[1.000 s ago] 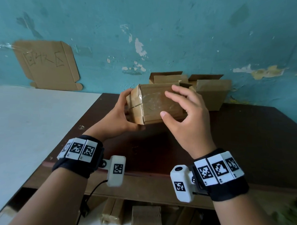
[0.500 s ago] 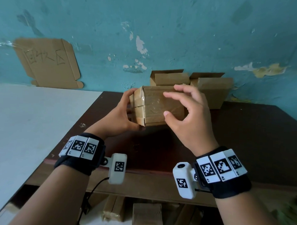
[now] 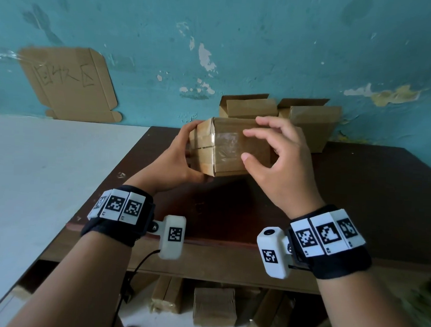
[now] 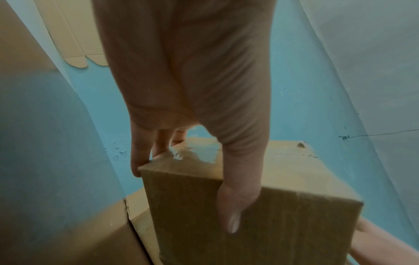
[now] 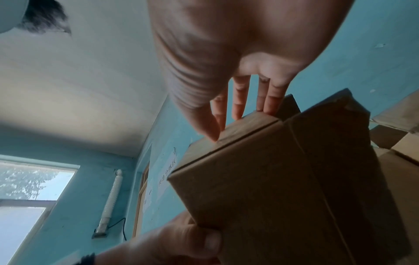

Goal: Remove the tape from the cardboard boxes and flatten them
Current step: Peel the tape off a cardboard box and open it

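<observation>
I hold a small closed cardboard box (image 3: 224, 161) above the dark table. Clear tape (image 3: 226, 145) shines across its front face and wraps onto its left end. My left hand (image 3: 185, 159) grips that left end, thumb underneath and fingers over the top back edge. In the left wrist view its thumb (image 4: 235, 206) lies across the box (image 4: 294, 233) beside glossy tape (image 4: 192, 156). My right hand (image 3: 247, 146) arches over the front face, fingers loosely spread. In the right wrist view its fingertips (image 5: 269, 107) touch the top edge of the box (image 5: 283, 197).
Two opened boxes (image 3: 249, 108) (image 3: 310, 123) stand behind against the teal wall. A flattened cardboard sheet (image 3: 67, 82) leans on the wall at left. The brown table (image 3: 356, 194) runs right; a white surface (image 3: 48, 168) adjoins it. Several boxes (image 3: 213, 306) sit under the table.
The box has turned from tilted to nearly level in my left hand. My right hand has shifted slightly right over the front face, its fingers spreading wider.
</observation>
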Tool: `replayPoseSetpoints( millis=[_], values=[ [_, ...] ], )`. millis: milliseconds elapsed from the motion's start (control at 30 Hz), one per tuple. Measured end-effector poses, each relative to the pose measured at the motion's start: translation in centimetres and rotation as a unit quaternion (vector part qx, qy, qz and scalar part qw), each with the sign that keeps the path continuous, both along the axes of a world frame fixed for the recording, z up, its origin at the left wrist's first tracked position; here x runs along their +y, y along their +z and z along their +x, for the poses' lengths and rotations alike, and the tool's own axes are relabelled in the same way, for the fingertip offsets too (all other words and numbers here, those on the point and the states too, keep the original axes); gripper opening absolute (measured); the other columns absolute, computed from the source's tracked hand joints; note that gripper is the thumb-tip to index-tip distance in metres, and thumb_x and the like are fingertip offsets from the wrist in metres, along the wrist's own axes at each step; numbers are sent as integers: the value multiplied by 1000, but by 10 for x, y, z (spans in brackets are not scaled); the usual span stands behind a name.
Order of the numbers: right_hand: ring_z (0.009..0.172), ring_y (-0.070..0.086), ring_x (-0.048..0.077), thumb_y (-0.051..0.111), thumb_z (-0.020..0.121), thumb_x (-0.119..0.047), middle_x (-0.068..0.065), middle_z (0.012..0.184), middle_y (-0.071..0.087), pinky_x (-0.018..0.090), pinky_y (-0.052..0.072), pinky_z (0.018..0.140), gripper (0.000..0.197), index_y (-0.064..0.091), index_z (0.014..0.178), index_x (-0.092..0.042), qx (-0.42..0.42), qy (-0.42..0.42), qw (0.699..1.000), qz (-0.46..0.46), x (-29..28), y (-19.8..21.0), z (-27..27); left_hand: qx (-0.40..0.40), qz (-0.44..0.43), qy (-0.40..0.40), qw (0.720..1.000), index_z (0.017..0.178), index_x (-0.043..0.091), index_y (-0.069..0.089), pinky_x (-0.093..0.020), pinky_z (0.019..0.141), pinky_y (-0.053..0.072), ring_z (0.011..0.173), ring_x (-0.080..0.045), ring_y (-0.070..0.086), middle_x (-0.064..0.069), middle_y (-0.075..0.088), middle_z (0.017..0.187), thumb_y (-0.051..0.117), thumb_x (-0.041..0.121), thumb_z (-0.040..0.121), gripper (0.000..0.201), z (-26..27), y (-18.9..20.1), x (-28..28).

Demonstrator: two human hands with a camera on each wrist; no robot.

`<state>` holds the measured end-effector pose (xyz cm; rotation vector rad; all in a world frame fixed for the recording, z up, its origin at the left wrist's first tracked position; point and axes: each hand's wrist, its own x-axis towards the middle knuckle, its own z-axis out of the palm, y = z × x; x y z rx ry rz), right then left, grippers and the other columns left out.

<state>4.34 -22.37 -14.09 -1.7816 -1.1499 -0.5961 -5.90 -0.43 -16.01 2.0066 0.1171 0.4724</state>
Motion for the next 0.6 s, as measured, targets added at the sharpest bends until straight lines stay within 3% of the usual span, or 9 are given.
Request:
replayPoseSetpoints(
  millis=[67, 167, 233, 433, 600],
  values=[
    [124, 51, 11, 74, 87, -28, -3, 130, 61, 13, 33, 108, 28, 74, 114, -21, -13, -20, 1000, 5, 1, -1, 1, 6, 16, 21, 1000, 131, 69, 30, -40, 93, 58, 122, -24, 59, -3, 45, 139, 89, 25, 51, 109, 1, 0, -1],
    [119, 56, 15, 70, 89, -32, -3, 126, 61, 30, 48, 98, 22, 74, 108, -21, -19, -34, 999, -5, 2, -3, 2, 20, 37, 33, 999, 140, 61, 29, -52, 99, 54, 119, -30, 60, -11, 47, 138, 88, 27, 50, 113, 1, 0, -1],
    [116, 56, 16, 72, 89, -30, -3, 123, 61, 32, 49, 94, 17, 74, 103, -21, -25, -39, 999, -2, 2, -4, 2, 21, 48, 37, 998, 143, 57, 29, -55, 99, 54, 117, -31, 60, -10, 46, 139, 88, 26, 50, 115, 2, 0, -2],
    [119, 59, 15, 73, 90, -24, 0, 122, 66, 38, 54, 94, 12, 76, 100, -18, -27, -58, 997, 50, 3, -5, 1, -1, 80, 67, 995, 142, 59, 28, -50, 100, 54, 116, -24, 57, -2, 37, 139, 88, 17, 57, 112, 3, 1, -8],
    [113, 64, 18, 71, 92, -27, 1, 120, 69, 36, 53, 94, 14, 79, 98, -16, -33, -80, 992, 93, 4, -5, -1, -4, 83, 67, 994, 143, 59, 28, -49, 99, 55, 117, -23, 58, -2, 39, 139, 89, 20, 57, 112, 5, 3, -15]
  ],
)
